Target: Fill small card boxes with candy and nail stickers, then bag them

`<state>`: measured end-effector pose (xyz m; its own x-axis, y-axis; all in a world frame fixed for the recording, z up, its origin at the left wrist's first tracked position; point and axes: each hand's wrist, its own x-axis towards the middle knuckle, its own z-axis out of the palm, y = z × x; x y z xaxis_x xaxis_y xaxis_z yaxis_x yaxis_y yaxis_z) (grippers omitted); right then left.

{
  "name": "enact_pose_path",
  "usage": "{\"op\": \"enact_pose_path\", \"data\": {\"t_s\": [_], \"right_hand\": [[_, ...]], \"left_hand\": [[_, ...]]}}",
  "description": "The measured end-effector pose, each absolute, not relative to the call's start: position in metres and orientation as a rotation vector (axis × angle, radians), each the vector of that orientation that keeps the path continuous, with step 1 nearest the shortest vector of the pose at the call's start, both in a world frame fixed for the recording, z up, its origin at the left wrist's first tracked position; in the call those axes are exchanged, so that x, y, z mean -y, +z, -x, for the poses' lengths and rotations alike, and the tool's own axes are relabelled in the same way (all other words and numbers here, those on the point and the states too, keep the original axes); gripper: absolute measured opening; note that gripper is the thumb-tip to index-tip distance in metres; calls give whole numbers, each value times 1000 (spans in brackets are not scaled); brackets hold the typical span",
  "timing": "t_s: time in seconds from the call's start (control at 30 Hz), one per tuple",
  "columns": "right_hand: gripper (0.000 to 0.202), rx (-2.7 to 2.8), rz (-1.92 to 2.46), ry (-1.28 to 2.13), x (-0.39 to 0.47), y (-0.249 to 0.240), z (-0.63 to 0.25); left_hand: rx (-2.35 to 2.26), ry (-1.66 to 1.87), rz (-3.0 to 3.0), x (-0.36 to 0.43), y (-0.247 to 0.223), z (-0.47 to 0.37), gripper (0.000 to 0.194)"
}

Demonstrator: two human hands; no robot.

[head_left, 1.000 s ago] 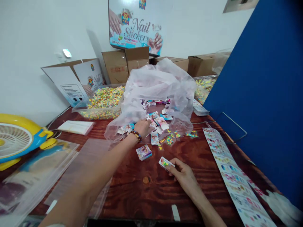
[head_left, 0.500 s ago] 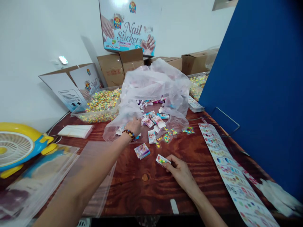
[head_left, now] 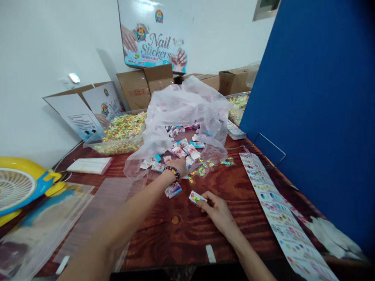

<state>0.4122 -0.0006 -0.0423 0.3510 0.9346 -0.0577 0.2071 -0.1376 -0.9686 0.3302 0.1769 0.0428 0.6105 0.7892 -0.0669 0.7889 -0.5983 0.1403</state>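
My left hand (head_left: 179,165), with a beaded bracelet at the wrist, reaches among small printed boxes (head_left: 191,151) at the mouth of a white plastic bag (head_left: 187,103). Its fingertips are hidden, so what they touch does not show. My right hand (head_left: 215,207) pinches a small white card or packet (head_left: 197,198) with yellow and green pieces on it, above the wooden table. Between the hands lies a short stack of purple and blue boxes (head_left: 173,190), partly under my left wrist. Small candy packets (head_left: 202,170) lie right of my left hand.
Tubs of colourful candy (head_left: 124,132) stand behind, left and right. A yellow and blue fan (head_left: 26,187) and clear bags (head_left: 96,210) are at left. Sticker sheets (head_left: 272,199) run along the right side, beside a blue panel (head_left: 316,117). Cartons (head_left: 134,91) line the wall.
My left hand has moved right and nearer, from the left of the box pile to its front edge. My right hand still holds the card. The whole view has shifted slightly.
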Motion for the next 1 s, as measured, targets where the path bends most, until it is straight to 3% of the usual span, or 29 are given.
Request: {"op": "enact_pose_path", "data": {"t_s": [0.2, 0.37, 0.53, 0.77, 1.0], "right_hand": [[24, 814, 1335, 970, 7, -29, -422], [19, 831, 1212, 833, 15, 18, -418], [18, 1030, 1206, 971, -4, 56, -394], [16, 1240, 1435, 1098, -20, 38, -376], [12, 1684, 1743, 796, -27, 58, -373]], "left_hand": [[-1140, 378, -2674, -157, 67, -296, 49], [-790, 735, -2575, -112, 63, -240, 46], [-846, 795, -2470, -72, 42, -206, 45], [-1045, 798, -2399, -58, 26, -178, 39], [-1057, 648, -2566, -59, 26, -173, 45]]}}
